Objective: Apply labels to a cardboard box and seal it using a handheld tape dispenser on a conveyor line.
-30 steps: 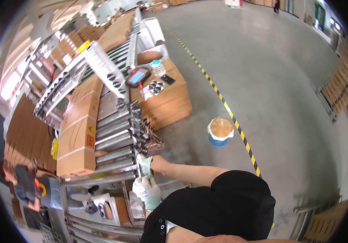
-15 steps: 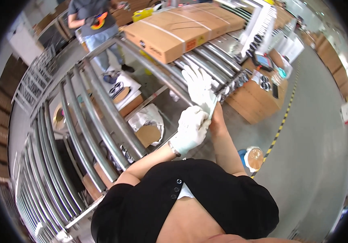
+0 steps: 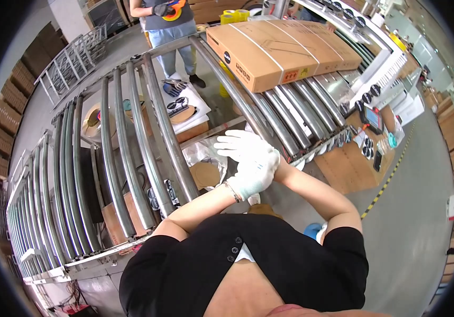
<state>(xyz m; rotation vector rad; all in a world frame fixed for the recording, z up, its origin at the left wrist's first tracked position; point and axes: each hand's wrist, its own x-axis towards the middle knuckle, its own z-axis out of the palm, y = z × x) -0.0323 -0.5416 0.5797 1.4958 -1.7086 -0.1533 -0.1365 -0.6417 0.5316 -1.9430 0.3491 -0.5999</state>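
Observation:
Both my hands wear white knit gloves and overlap in front of my chest. My left hand (image 3: 257,170) lies across my right hand, its fingers closed around the wrist end of the right glove. Part of that grip is hidden. My right hand (image 3: 237,143) points to the left with its fingers stretched out, and its bare wrist shows at the right of the left hand. A bracelet or watch (image 3: 234,191) circles my left wrist beside the pale green glove cuff. Neither hand touches the roller conveyor (image 3: 173,142) at the left.
A large strapped cardboard box (image 3: 285,47) lies on the rollers ahead. At the right stands a carton (image 3: 343,171) bearing a handheld device (image 3: 373,120) and small items. A person (image 3: 171,26) across the conveyor holds an orange tape roll (image 3: 174,10). Yellow-black floor tape (image 3: 391,174) runs along the right.
My right hand has swung from pointing ahead to pointing left and come nearer me. My left hand stays at its glove cuff. The view has shifted, so the box appears further right.

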